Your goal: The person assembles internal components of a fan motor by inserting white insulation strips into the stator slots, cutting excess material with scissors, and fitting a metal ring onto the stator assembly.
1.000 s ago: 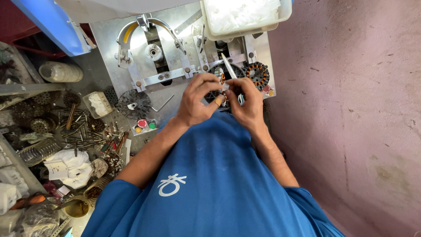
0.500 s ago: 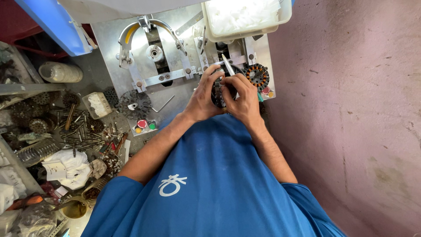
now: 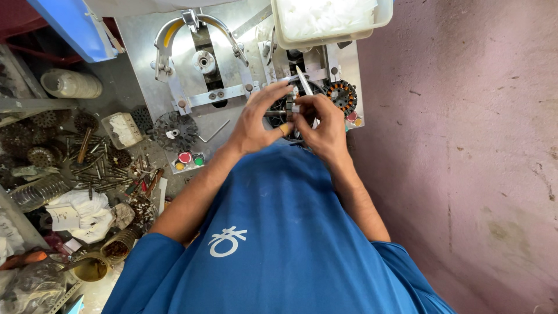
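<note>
While both hands meet over the bench [image 3: 145,40], left hand [image 3: 258,119] and right hand [image 3: 322,125] pinch a small metal part [image 3: 293,104], a wound stator [image 3: 340,95] just right.

Blue shirt [image 3: 279,244], white emblem; copper-orange stator [image 3: 340,95]; grey metal plate [image 3: 151,75]; mauve wall [image 3: 465,145]; white tray [image 3: 331,23].

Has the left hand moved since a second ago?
Yes. The left hand has shifted slightly toward the orange copper-wound stator, closing on the right hand.
</note>
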